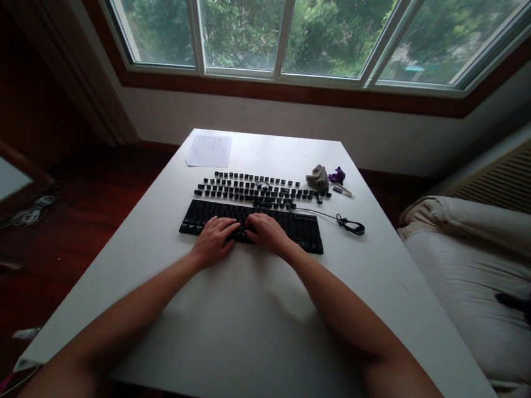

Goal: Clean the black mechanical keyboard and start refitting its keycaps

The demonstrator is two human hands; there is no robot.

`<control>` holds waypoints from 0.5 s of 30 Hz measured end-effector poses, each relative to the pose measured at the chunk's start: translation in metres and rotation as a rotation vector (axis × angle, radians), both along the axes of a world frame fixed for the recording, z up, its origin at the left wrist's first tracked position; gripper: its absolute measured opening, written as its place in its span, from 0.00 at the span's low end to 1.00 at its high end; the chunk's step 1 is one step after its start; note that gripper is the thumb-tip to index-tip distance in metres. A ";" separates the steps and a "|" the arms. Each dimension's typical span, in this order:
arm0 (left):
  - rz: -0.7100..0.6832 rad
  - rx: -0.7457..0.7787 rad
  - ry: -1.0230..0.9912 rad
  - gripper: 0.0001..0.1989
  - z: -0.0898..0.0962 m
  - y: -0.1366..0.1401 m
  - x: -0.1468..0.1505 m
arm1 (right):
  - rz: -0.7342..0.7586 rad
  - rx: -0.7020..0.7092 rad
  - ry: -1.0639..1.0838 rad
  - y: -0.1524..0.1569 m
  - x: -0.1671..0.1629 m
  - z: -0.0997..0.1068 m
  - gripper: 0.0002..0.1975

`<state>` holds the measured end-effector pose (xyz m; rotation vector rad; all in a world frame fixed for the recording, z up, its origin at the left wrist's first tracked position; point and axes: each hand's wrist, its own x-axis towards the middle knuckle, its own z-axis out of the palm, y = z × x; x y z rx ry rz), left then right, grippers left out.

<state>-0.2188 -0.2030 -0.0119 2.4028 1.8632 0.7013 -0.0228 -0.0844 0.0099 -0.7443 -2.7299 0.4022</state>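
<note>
A black keyboard (306, 233) lies across the white table, with keycaps off over much of it and some in place along its lower left edge. My left hand (215, 238) rests on its left-middle part, fingers stretched out over the front rows. Just right of it, my right hand (266, 231) is closed, fingertips pinched together at the keyboard's middle. Whatever sits in that pinch is too small to make out. Beyond the keyboard, loose black keycaps (235, 191) are laid out in several rows.
A coiled black cable (351, 226) lies right of the keyboard. Behind it are a grey cloth (318, 178), a purple cloth (337, 174) and thin tools (344, 190). A paper sheet (209, 150) is at the far left of the white table (235, 321). A bed (455, 273) stands on the right.
</note>
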 end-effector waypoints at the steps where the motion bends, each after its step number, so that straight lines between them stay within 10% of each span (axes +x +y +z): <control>1: -0.002 -0.001 0.003 0.26 0.000 0.000 0.000 | -0.009 0.009 -0.015 -0.001 -0.001 -0.001 0.06; 15: -0.003 0.001 0.000 0.27 0.001 -0.002 -0.001 | 0.032 0.016 -0.044 -0.002 -0.001 0.000 0.05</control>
